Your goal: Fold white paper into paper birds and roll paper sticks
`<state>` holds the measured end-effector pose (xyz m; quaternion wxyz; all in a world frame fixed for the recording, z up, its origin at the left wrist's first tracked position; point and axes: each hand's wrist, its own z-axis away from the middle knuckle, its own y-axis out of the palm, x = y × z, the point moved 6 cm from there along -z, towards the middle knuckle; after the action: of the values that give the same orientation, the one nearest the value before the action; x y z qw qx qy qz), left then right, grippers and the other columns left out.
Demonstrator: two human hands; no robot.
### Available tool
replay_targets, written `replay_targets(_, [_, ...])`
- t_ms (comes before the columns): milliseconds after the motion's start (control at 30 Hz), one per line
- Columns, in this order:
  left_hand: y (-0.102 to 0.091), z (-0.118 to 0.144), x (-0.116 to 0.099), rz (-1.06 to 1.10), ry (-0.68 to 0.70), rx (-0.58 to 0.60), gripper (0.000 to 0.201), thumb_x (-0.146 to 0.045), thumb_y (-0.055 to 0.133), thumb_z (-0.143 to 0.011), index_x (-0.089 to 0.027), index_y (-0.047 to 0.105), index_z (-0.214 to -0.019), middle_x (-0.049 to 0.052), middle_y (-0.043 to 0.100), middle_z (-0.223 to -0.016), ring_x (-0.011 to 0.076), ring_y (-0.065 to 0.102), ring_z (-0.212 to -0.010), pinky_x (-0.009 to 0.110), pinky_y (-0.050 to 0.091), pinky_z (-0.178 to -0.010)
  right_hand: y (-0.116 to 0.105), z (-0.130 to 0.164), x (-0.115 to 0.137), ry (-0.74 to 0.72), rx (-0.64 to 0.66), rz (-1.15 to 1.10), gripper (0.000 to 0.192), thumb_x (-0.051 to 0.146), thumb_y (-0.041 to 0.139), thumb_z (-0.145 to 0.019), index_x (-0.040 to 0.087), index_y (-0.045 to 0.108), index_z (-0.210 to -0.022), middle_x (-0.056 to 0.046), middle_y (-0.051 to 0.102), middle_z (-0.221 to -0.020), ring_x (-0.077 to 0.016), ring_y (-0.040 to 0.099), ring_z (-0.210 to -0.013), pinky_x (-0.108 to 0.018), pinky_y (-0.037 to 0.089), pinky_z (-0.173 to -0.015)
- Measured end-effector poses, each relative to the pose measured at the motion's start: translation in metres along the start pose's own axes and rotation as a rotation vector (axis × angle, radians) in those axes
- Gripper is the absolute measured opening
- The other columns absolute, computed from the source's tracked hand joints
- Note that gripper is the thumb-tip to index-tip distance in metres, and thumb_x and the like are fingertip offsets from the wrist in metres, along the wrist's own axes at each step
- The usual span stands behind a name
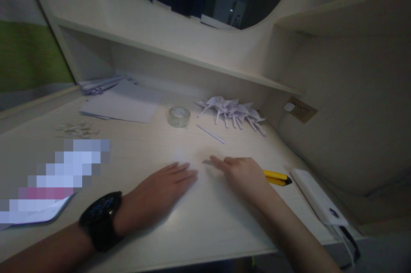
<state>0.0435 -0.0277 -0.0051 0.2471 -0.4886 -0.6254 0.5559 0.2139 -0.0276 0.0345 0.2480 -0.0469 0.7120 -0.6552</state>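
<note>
My left hand (160,189) lies flat, palm down, on a white sheet of paper (199,196) on the pale desk (135,153); a black watch (101,219) sits on that wrist. My right hand (239,174) also presses flat on the sheet, fingers pointing left toward the left fingertips. Neither hand holds anything. A thin rolled paper stick (211,134) lies just beyond the hands. Behind it is a pile of folded white paper pinwheels (233,112).
A roll of clear tape (179,116) stands mid-desk. A yellow utility knife (276,177) and a white power bank (317,198) lie right of my right hand. Blank sheets (122,104) and paper scraps (77,129) are at left. A shelf (180,57) overhangs the back.
</note>
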Motion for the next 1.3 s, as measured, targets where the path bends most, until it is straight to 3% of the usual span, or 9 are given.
replay_targets(133, [-0.008, 0.0, 0.006, 0.168, 0.046, -0.04, 0.043, -0.003, 0.038, -0.085, -0.023, 0.058, -0.117, 0.003, 0.061, -0.126, 0.0214, 0.042, -0.129, 0.046, 0.027, -0.109, -0.003, 0.003, -0.018, 0.09, -0.092, 0.005, 0.052, 0.012, 0.052, -0.084, 0.029, 0.047, -0.133, -0.003, 0.071, -0.087, -0.0164, 0.064, -0.067, -0.025, 0.036, -0.055])
replay_targets(267, [-0.012, -0.009, 0.018, 0.161, -0.115, -0.178, 0.026, -0.009, 0.04, -0.088, -0.019, 0.064, -0.09, 0.005, 0.068, -0.096, 0.0217, 0.058, -0.102, 0.041, 0.042, -0.093, -0.001, 0.003, -0.02, 0.106, -0.108, 0.006, 0.051, 0.013, 0.053, -0.083, 0.03, 0.049, -0.131, -0.002, 0.071, -0.086, -0.0154, 0.063, -0.065, -0.025, 0.037, -0.056])
replay_targets(333, [-0.009, -0.014, 0.018, 0.095, -0.186, -0.201, 0.021, -0.019, 0.045, -0.091, -0.018, 0.063, -0.102, 0.007, 0.067, -0.101, 0.0223, 0.057, -0.096, 0.04, 0.043, -0.088, 0.0, 0.002, -0.018, 0.097, -0.105, -0.001, 0.052, 0.012, 0.053, -0.082, 0.03, 0.049, -0.131, -0.002, 0.071, -0.088, -0.0154, 0.063, -0.066, -0.025, 0.037, -0.057])
replay_targets(433, [-0.005, -0.02, 0.012, 0.054, -0.162, -0.167, 0.028, -0.03, 0.053, -0.091, -0.021, 0.06, -0.116, 0.007, 0.064, -0.115, 0.0244, 0.055, -0.102, 0.042, 0.041, -0.09, 0.0, 0.002, -0.017, 0.092, -0.108, -0.007, 0.054, 0.011, 0.051, -0.081, 0.03, 0.048, -0.131, -0.002, 0.071, -0.088, -0.0153, 0.063, -0.066, -0.025, 0.038, -0.057])
replay_targets(633, [-0.013, -0.013, 0.016, 0.312, 0.053, -0.053, 0.022, -0.017, 0.047, -0.092, -0.023, 0.067, -0.098, 0.002, 0.069, -0.106, 0.0183, 0.058, -0.102, 0.033, 0.041, -0.091, 0.005, 0.0, -0.017, 0.08, -0.091, -0.011, 0.055, 0.009, 0.05, -0.08, 0.029, 0.05, -0.131, -0.002, 0.071, -0.085, -0.0148, 0.063, -0.065, -0.025, 0.037, -0.055])
replay_targets(767, [-0.014, -0.012, 0.029, 0.401, 0.037, -0.086, 0.025, -0.012, 0.044, -0.091, -0.021, 0.067, -0.091, 0.003, 0.07, -0.098, 0.0161, 0.061, -0.095, 0.031, 0.043, -0.088, 0.008, -0.002, -0.015, 0.068, -0.086, -0.023, 0.054, 0.01, 0.05, -0.08, 0.029, 0.051, -0.13, -0.002, 0.071, -0.083, -0.014, 0.062, -0.063, -0.024, 0.036, -0.055])
replay_targets(867, [-0.014, -0.019, 0.027, 0.341, 0.012, -0.157, 0.022, -0.016, 0.046, -0.092, -0.02, 0.066, -0.099, 0.004, 0.069, -0.103, 0.017, 0.059, -0.098, 0.033, 0.043, -0.09, 0.006, -0.002, -0.014, 0.056, -0.08, -0.031, 0.053, 0.01, 0.05, -0.08, 0.029, 0.051, -0.129, -0.001, 0.07, -0.084, -0.0137, 0.062, -0.063, -0.024, 0.035, -0.055])
replay_targets(1067, [-0.001, -0.028, 0.009, 0.137, 0.071, -0.078, 0.031, -0.029, 0.044, -0.096, -0.025, 0.056, -0.124, 0.004, 0.061, -0.126, 0.0219, 0.05, -0.118, 0.041, 0.036, -0.101, 0.002, 0.003, -0.015, -0.003, -0.074, -0.068, 0.05, 0.01, 0.051, -0.08, 0.029, 0.053, -0.126, 0.001, 0.07, -0.079, -0.0123, 0.061, -0.062, -0.024, 0.032, -0.055])
replay_targets(1300, [0.001, -0.008, 0.014, 0.135, 0.073, -0.013, 0.043, -0.011, 0.037, -0.095, -0.026, 0.048, -0.133, 0.004, 0.052, -0.137, 0.0207, 0.042, -0.13, 0.044, 0.031, -0.109, 0.007, 0.007, -0.01, -0.094, 0.021, -0.137, 0.042, 0.011, 0.055, -0.08, 0.029, 0.059, -0.118, 0.002, 0.069, -0.073, -0.012, 0.061, -0.062, -0.024, 0.028, -0.053])
